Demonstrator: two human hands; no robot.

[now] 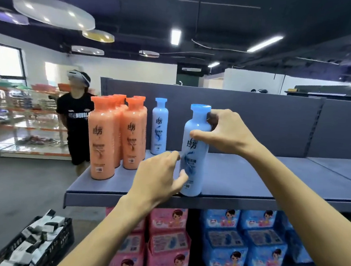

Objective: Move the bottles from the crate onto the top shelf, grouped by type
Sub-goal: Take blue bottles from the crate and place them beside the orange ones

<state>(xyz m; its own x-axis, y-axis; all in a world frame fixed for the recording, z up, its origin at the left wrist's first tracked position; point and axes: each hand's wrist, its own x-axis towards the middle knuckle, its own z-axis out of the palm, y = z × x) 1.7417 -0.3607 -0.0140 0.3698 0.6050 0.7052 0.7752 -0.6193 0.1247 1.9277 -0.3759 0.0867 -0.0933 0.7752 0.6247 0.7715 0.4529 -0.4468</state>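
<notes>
Dark-ceilinged shop floor with strip lights lies behind a grey-blue top shelf [250, 180], where the work is under way. A blue bottle [196, 155] stands upright at the shelf's front edge, its base just on the lip. The right hand [227, 132] pinches it high up, thumb on the front of the shoulder and fingers curled behind the neck under the cap. The left hand [158, 173] grips the lower body, its thumb on the label. A second blue bottle [159, 125] stands further back, and the orange bottles [104, 140] are clustered at the shelf's left end, well apart from the one being held.

The bottle looks like glossy, rigid plastic, tall and narrow; if full, I judge it fairly heavy for its footprint and easy to tip. The smooth wall may be slippery, so the narrowed neck below the wide cap is the safest hold, with a steadying hand low on the body. So near the edge, it could topple forward.

A black crate [61, 243] of black-and-white packets sits lower left. Pink boxes [168, 243] and blue boxes [262, 244] fill the shelf below.
</notes>
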